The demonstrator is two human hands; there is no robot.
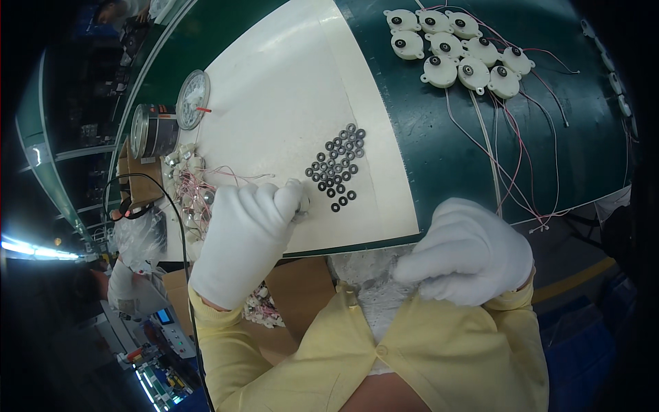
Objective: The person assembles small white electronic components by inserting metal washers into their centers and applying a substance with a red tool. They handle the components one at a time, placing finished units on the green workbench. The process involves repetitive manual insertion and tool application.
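Note:
My left hand (250,230), in a white glove, is over the white sheet with its fingers pinched together. A small greyish piece shows at the fingertips, too little of it to name. Just beyond those fingertips lies a loose group of small black rings (334,163), several of them. My right hand (473,254), also gloved in white, is at the table's near edge, in front of my body. Its fingers are curled and pressed together, and whatever may be inside them is hidden. No ring touches the right hand.
Round white motor-like units (441,71) with black tops and trailing wires (522,151) stand on the green mat at far right. At left are wired silver parts (195,196), a tin can (154,130), a round clear dish (193,99) and a black cable (180,226). A cardboard box (298,292) sits below the edge.

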